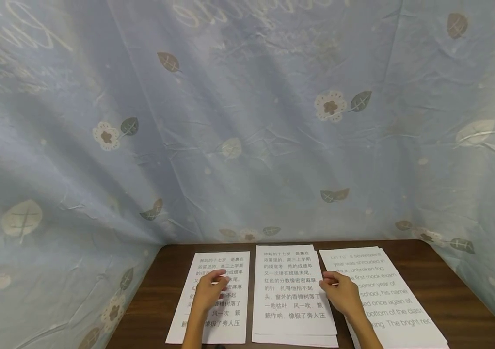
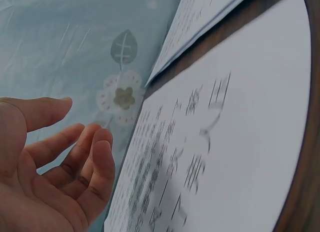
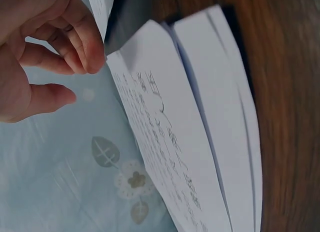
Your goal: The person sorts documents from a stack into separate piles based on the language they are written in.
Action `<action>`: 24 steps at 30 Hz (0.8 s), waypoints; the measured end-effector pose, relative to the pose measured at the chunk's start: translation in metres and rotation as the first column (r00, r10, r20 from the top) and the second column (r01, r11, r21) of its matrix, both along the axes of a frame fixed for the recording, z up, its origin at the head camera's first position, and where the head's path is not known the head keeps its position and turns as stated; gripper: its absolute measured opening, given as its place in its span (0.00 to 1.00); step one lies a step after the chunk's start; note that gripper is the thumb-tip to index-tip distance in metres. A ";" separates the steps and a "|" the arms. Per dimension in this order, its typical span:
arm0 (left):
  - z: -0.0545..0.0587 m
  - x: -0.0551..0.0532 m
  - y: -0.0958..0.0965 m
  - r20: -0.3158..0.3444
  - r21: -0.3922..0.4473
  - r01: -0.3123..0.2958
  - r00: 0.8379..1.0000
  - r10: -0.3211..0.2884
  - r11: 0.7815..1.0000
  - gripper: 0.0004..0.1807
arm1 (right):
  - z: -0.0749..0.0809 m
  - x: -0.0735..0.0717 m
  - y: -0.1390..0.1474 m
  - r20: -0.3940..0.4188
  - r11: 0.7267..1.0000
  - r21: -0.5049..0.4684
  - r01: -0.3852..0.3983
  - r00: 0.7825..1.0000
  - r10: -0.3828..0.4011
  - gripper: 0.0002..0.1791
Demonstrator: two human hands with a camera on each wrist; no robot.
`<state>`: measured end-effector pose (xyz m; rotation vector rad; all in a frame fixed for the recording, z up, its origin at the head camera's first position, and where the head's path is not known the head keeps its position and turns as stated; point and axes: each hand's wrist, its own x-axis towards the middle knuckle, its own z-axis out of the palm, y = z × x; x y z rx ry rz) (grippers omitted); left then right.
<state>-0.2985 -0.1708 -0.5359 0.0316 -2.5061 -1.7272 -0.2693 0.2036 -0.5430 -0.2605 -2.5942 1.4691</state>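
Three piles of printed paper lie side by side. The left pile (image 1: 225,334) carries Chinese characters, as does the middle pile (image 1: 291,325), where a lower sheet peeks out at the bottom and right edge. English text covers the right pile (image 1: 408,334). Above the left pile hovers my left hand (image 1: 207,293), fingers loosely bent and thumb apart, holding nothing; the left wrist view shows the same hand (image 2: 60,177) clear of the paper. My right hand (image 1: 342,293) is over the gap between the middle and right piles. In the right wrist view that hand (image 3: 45,57) is empty, its fingers relaxed.
A dark brown wooden table (image 1: 142,310) bears the papers. Behind it and on both sides hangs a pale blue curtain (image 1: 273,160) with leaf and flower prints. A small dark object (image 1: 220,346) shows at the bottom edge of the head view.
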 end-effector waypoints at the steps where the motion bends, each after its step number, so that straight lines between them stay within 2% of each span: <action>1: 0.000 0.000 0.003 -0.001 0.006 0.007 1.000 -0.007 1.000 0.23 | 0.000 0.000 0.001 0.004 1.000 -0.001 0.003 1.000 -0.003 0.23; 16: -0.006 -0.006 0.041 0.019 0.081 0.043 0.999 -0.044 0.996 0.23 | -0.011 0.000 0.019 0.005 1.000 -0.022 -0.004 1.000 0.004 0.23; 24: -0.010 -0.007 0.059 0.064 0.110 0.047 0.996 -0.054 0.993 0.24 | -0.011 0.000 0.020 0.004 0.999 -0.036 -0.013 1.000 0.013 0.23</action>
